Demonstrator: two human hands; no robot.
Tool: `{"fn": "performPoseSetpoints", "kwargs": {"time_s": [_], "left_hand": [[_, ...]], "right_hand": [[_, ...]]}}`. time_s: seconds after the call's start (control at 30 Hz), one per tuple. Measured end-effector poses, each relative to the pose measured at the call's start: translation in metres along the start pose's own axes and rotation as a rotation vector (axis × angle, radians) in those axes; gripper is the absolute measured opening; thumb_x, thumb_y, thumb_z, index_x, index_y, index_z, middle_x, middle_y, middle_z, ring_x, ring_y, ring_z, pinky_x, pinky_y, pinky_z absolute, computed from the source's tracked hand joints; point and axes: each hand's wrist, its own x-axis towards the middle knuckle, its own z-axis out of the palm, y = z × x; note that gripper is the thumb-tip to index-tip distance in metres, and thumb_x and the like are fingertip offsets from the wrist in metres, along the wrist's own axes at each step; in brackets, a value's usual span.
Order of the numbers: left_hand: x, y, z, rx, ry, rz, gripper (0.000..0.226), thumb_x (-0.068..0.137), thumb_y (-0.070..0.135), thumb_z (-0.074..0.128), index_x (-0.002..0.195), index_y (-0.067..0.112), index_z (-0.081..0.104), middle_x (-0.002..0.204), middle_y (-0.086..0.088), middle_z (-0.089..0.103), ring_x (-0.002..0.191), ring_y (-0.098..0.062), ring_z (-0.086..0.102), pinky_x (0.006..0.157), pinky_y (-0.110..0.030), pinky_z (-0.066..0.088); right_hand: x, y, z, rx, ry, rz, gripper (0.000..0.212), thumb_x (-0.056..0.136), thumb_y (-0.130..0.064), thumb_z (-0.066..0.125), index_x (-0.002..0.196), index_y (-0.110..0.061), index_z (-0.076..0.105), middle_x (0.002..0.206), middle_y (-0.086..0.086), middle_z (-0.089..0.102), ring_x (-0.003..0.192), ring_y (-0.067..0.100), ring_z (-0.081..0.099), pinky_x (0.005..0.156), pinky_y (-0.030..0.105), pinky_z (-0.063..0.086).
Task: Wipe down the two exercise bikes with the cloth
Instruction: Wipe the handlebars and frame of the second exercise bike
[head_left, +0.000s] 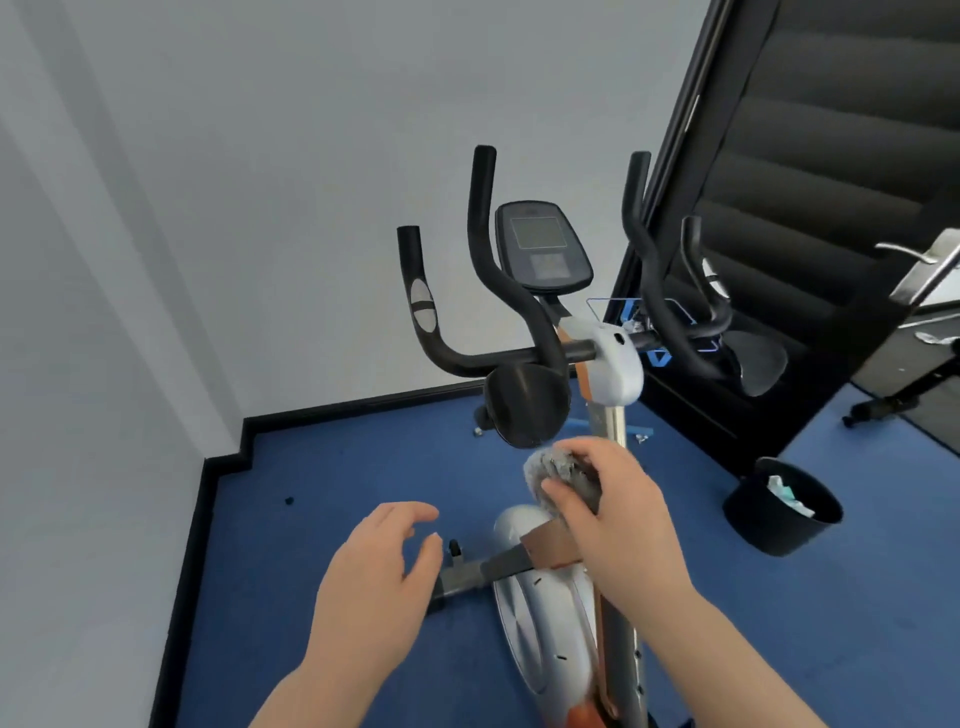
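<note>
An exercise bike (615, 364) stands in front of me, with black curved handlebars (483, 234), a dark console screen (540, 244) and a silver flywheel cover (545, 613) low down. My right hand (618, 525) grips a crumpled grey cloth (558, 470) against the bike's upright post, just below the round black knob (524, 402). My left hand (379, 566) hovers to the left of the frame, fingers spread, holding nothing. A second bike is only partly in view as black legs (904, 395) at the far right.
Blue carpet (322, 519) covers the floor, and white walls close the corner on the left. A black waste bin (779, 512) with paper in it sits at the right. A dark louvred panel (810, 182) leans behind the bike. The metal front foot bar (467, 569) sticks out leftward.
</note>
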Motion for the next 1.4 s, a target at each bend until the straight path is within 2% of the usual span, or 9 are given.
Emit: {"fn": "performPoseSetpoints", "kwargs": {"time_s": [0.1,0.27,0.43,0.67,0.83,1.07,1.2,1.27,1.4], "left_hand": [[0.042,0.002,0.003,-0.124,-0.006,0.027,0.021,0.091,0.027,0.052,0.108,0.037,0.057,0.101,0.028,0.054,0.06,0.005,0.047,0.064,-0.014,0.037],[0.11,0.013,0.008,-0.283,-0.066,0.132,0.026,0.093,0.026,0.047,0.116,0.036,0.055,0.111,0.025,0.056,0.099,0.019,0.046,0.078,-0.006,0.037],[0.153,0.001,0.024,-0.357,-0.206,0.192,0.03,0.094,0.03,0.044,0.123,0.034,0.052,0.117,0.025,0.057,0.112,0.011,0.048,0.096,-0.014,0.038],[0.177,0.006,0.041,-0.532,-0.315,0.18,0.025,0.098,0.022,0.041,0.107,0.033,0.062,0.102,0.015,0.066,0.099,-0.001,0.06,0.085,-0.022,0.047],[0.185,0.009,0.047,-0.533,-0.279,0.22,0.029,0.099,0.024,0.035,0.105,0.03,0.063,0.099,0.017,0.067,0.099,-0.002,0.06,0.084,-0.016,0.045],[0.187,0.02,0.06,-0.64,-0.221,0.149,0.031,0.095,0.029,0.034,0.097,0.026,0.065,0.093,0.007,0.069,0.093,-0.014,0.064,0.082,-0.029,0.05],[0.189,0.023,0.066,-0.626,-0.216,0.115,0.032,0.095,0.029,0.035,0.095,0.021,0.066,0.092,0.004,0.069,0.091,-0.013,0.063,0.082,-0.035,0.049],[0.191,0.028,0.068,-0.651,-0.199,0.107,0.033,0.092,0.031,0.036,0.092,0.019,0.066,0.09,0.001,0.069,0.089,-0.018,0.063,0.082,-0.038,0.049],[0.193,0.037,0.07,-0.683,-0.208,0.102,0.028,0.098,0.021,0.039,0.092,0.021,0.067,0.09,0.0,0.069,0.09,-0.018,0.063,0.083,-0.033,0.049]], "right_hand": [[0.061,-0.009,0.012,-0.019,0.134,-0.055,0.028,0.087,-0.019,0.066,0.112,-0.025,0.057,0.109,-0.013,0.056,0.099,0.0,0.052,0.084,0.01,0.041],[0.108,-0.007,0.061,-0.131,0.127,-0.09,0.032,0.089,-0.01,0.06,0.119,-0.02,0.06,0.119,-0.004,0.055,0.112,0.016,0.051,0.091,0.038,0.049],[0.08,0.006,0.063,-0.079,0.2,-0.049,0.038,0.085,0.002,0.062,0.114,-0.023,0.062,0.108,-0.014,0.057,0.103,-0.002,0.054,0.087,0.006,0.04],[0.103,-0.014,0.072,0.116,0.127,-0.003,0.033,0.087,0.0,0.059,0.113,-0.021,0.06,0.111,-0.014,0.057,0.112,0.005,0.053,0.093,0.012,0.039],[0.072,0.009,0.051,0.083,0.037,-0.016,0.034,0.082,-0.004,0.063,0.109,-0.026,0.06,0.11,-0.023,0.055,0.109,0.002,0.054,0.091,0.008,0.037],[0.097,0.004,0.063,0.198,0.072,-0.064,0.03,0.083,-0.001,0.067,0.108,-0.018,0.063,0.108,-0.009,0.061,0.108,0.01,0.057,0.091,0.015,0.042],[0.077,0.026,0.035,0.053,-0.074,-0.144,0.037,0.078,-0.003,0.067,0.108,-0.024,0.062,0.11,-0.017,0.055,0.107,0.002,0.055,0.091,0.012,0.04],[0.096,0.022,0.026,-0.059,-0.014,-0.251,0.036,0.075,-0.005,0.061,0.106,-0.021,0.065,0.109,-0.014,0.052,0.103,0.002,0.052,0.088,0.014,0.041],[0.141,0.021,0.037,-0.282,0.045,-0.348,0.038,0.071,-0.007,0.065,0.108,-0.016,0.068,0.109,-0.003,0.06,0.104,0.014,0.052,0.089,0.033,0.044]]}}
